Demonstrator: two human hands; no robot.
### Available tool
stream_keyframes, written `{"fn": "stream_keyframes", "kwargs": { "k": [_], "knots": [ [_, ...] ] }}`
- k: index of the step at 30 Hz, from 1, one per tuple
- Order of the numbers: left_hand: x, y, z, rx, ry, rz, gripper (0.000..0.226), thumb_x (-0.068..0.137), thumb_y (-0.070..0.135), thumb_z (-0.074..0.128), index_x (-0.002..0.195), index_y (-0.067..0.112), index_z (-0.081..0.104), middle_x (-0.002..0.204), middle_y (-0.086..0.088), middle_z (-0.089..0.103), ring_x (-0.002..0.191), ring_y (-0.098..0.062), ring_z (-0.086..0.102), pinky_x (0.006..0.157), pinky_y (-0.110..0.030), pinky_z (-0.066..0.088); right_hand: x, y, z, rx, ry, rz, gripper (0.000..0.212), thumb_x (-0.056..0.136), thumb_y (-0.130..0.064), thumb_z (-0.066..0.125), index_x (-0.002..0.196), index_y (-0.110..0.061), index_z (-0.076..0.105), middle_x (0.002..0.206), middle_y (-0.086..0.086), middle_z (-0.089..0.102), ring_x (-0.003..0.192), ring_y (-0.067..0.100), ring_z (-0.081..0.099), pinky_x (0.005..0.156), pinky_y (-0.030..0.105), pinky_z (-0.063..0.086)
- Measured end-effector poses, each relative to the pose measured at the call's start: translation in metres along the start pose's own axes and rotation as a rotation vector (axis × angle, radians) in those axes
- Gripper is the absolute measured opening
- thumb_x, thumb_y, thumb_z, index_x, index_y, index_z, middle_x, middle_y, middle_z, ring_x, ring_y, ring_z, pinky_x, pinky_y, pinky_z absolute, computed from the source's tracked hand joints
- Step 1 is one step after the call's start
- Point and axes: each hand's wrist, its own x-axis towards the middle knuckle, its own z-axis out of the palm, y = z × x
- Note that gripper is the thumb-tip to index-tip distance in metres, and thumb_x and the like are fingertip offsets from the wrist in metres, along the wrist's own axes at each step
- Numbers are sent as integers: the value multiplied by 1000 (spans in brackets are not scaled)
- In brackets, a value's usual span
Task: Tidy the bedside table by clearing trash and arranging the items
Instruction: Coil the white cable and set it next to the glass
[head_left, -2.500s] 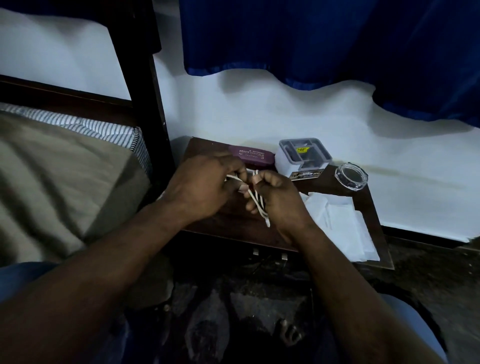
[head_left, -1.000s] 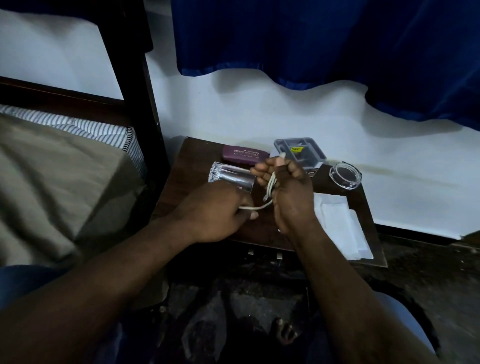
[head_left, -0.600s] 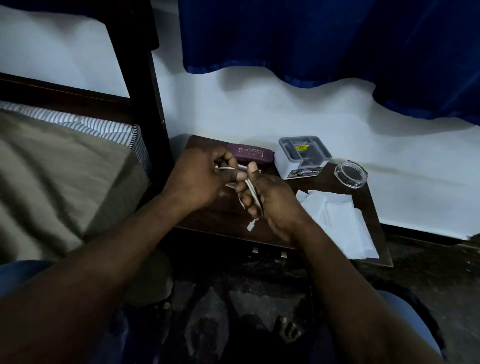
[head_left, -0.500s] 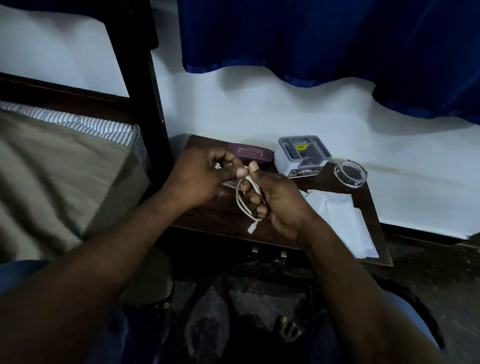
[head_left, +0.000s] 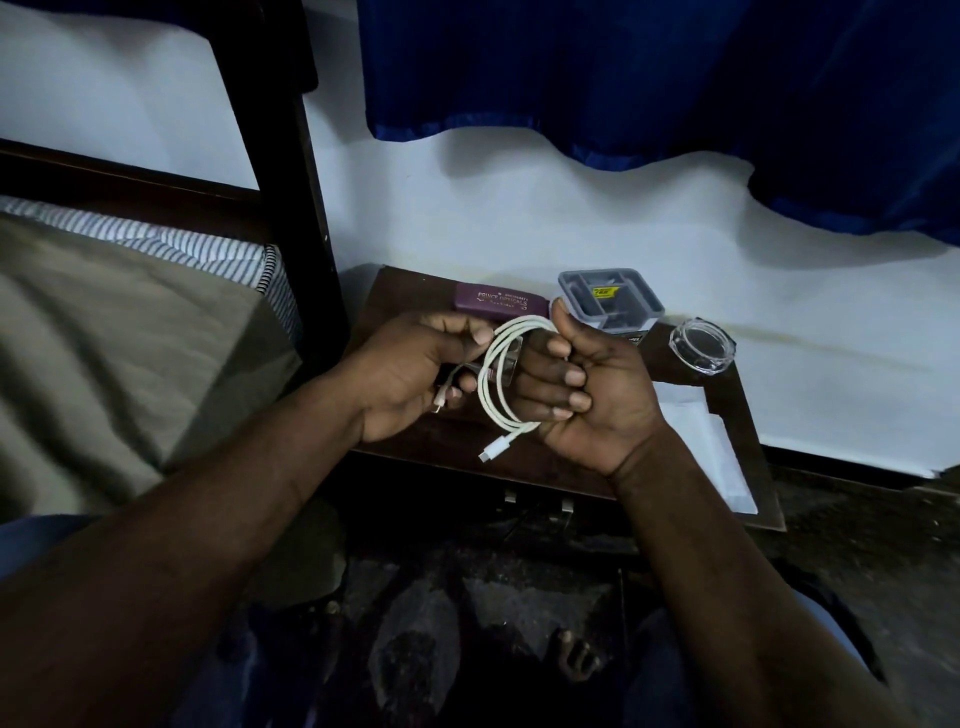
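From my remote seat I see both hands meeting over the bedside table (head_left: 399, 297) at the centre of the frame, with the white cable (head_left: 492, 385) gathered into a few loose loops between them. The right hand (head_left: 589, 387) has its fingers curled tightly round the right side of the coil, thumb pointing up toward the top of the frame. The left hand (head_left: 413, 371) pinches the cable at the upper left of the loops, and one plug end lies against its lower fingers. The other plug end dangles free below the coil, above the table's front edge. Something shiny sits behind the loops, and I cannot tell what it is. Along the back of the table, a maroon case (head_left: 496, 304) with printed lettering lies just above the hands. A grey box (head_left: 610, 304) with a yellow sticker stands right of it, and a clear round dish (head_left: 702, 345) lies further right. White paper (head_left: 704, 441) covers the table's right part, beside the right wrist. The bed (head_left: 119, 353) fills the left of the frame, and a blue curtain (head_left: 623, 78) hangs across the top.
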Motion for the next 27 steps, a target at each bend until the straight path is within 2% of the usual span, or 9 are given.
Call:
{"fn": "stream_keyframes", "kwargs": {
  "k": [3, 6, 9, 10, 13, 18, 22, 25, 27],
  "knots": [
    [-1, -1, 3, -11, 2, 41, 22, 100, -4, 52, 109, 6, 69, 96, -12, 65, 75, -18, 57, 60, -27, 44, 1, 0, 0, 52, -77, 53, 46, 105, -42, 37, 67, -18, 45, 52, -9, 18, 38, 6, 14, 43, 20, 17],
    [-2, -7, 5, 60, -12, 131, 22, 97, -9, 53, 99, 7, 68, 87, -8, 68, 75, -20, 60, 60, -23, 51, 1, 0, 0, 75, -116, 74, 48, 105, -42, 35, 66, -17, 46, 51, -9, 19, 38, 5, 9, 45, 21, 17],
    [0, -11, 5, 152, 11, 191, 29, 95, -16, 53, 105, 5, 70, 97, -7, 73, 95, -22, 65, 93, -33, 55, 2, 0, 1, 66, -106, 65, 48, 105, -43, 35, 66, -17, 47, 52, -9, 18, 38, 5, 8, 44, 20, 17],
    [0, -12, 6, 169, 15, 205, 29, 94, -16, 54, 106, 4, 71, 100, -8, 74, 97, -21, 66, 97, -36, 53, 1, -1, 0, 65, -94, 60, 48, 105, -43, 35, 66, -17, 47, 52, -9, 17, 37, 6, 10, 44, 20, 17],
    [-2, -13, 11, 169, 40, 229, 30, 93, -15, 55, 98, 7, 74, 97, -6, 77, 92, -16, 70, 95, -35, 55, 0, -1, 0, 48, -27, 37, 48, 105, -42, 36, 65, -17, 46, 52, -8, 16, 37, 6, 12, 42, 20, 16],
    [-4, -14, 16, 34, 64, 173, 23, 90, -5, 52, 101, -8, 73, 98, -30, 71, 90, -36, 64, 86, -48, 46, 0, -1, 1, -32, 125, -48, 46, 104, -42, 42, 65, -17, 44, 43, -8, 31, 32, 6, 14, 43, 21, 11],
    [-5, -11, 16, -68, 40, 119, 26, 90, 19, 64, 104, -1, 71, 103, -25, 68, 91, -29, 62, 82, -37, 47, 3, 2, 2, -61, 216, -117, 49, 108, -43, 41, 67, -17, 43, 44, -8, 30, 29, 3, 25, 39, 19, 13],
    [-5, -14, 20, 85, 80, 189, 22, 92, 7, 71, 108, -7, 71, 101, -24, 72, 90, -24, 66, 74, -21, 54, 7, 6, 3, -82, 242, -158, 50, 110, -42, 40, 68, -16, 44, 44, -7, 31, 30, 3, 25, 37, 19, 15],
    [-5, -16, 21, 111, 119, 207, 18, 92, -1, 68, 109, -7, 70, 106, -31, 72, 93, -27, 67, 84, -31, 58, 9, 9, 5, -118, 270, -175, 50, 109, -42, 41, 67, -16, 47, 45, -7, 32, 31, 3, 26, 36, 19, 16]
  ]
}}
